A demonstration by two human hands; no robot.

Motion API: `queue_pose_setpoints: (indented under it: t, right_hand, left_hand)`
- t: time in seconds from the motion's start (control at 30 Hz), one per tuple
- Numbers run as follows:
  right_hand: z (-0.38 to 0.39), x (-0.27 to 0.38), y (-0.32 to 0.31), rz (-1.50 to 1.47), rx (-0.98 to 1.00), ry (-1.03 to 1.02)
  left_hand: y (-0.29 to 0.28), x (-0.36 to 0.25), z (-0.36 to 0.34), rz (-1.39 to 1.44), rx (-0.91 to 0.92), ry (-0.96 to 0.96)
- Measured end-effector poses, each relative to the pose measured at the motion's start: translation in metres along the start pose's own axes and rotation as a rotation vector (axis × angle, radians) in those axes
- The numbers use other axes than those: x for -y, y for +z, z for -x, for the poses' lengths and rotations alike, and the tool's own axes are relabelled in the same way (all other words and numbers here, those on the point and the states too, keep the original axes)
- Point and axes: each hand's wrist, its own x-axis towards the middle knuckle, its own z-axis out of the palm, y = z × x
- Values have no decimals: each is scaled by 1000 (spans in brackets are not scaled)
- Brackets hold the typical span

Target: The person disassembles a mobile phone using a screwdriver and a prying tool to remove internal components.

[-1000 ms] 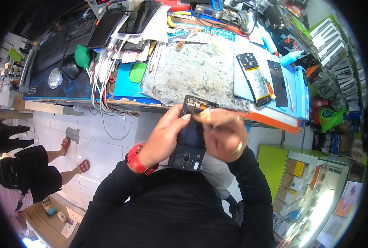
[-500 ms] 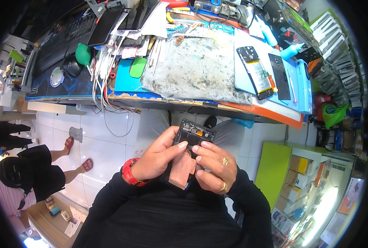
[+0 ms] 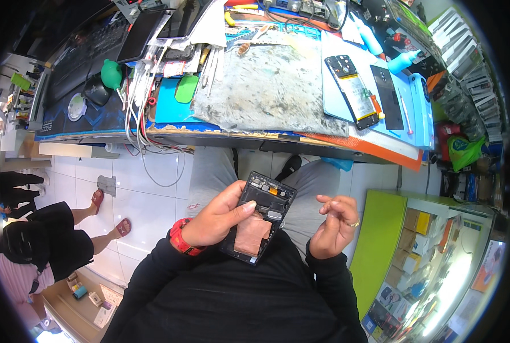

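Observation:
My left hand point(image 3: 220, 220), with a red watch at the wrist, grips an opened black phone point(image 3: 275, 197) over my lap, thumb across its inner side. A copper-coloured sheet point(image 3: 253, 234) lies on the phone's lower part, and small components show near its top. Off to the right of the phone, my right hand point(image 3: 336, 226) is empty, its fingers loosely bent and apart, a ring on one of them.
The bench ahead holds a stained grey mat point(image 3: 266, 91), tangled cables point(image 3: 135, 114), a green blower point(image 3: 110, 73) and another opened phone point(image 3: 352, 94). A green cabinet point(image 3: 369, 257) stands at right. People point(image 3: 29, 240) are on the floor at left.
The phone has moved down from the bench edge toward my lap, and the copper-coloured sheet now shows on it. My right hand has let go and moved away to the right.

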Motion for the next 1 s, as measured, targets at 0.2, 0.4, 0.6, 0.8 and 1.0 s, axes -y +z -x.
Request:
queue_pose_setpoints:
  t: [0.2, 0.4, 0.6, 0.8, 1.0]
  right_hand:
    - [12, -32, -24, 162, 30, 113]
    - [25, -89, -57, 761, 208, 267]
    - [72, -146, -82, 1217, 367, 526]
    - [67, -151, -76, 1167, 351, 661]
    - [65, -151, -76, 1177, 355, 681]
  left_hand:
    - [-3, 2, 1, 96, 0, -34]
    - [-2, 4, 0, 135, -8, -58]
    - [7, 1, -1, 2, -3, -71]
    - [15, 1, 1, -148, -6, -60]
    - [15, 1, 0, -184, -8, -74]
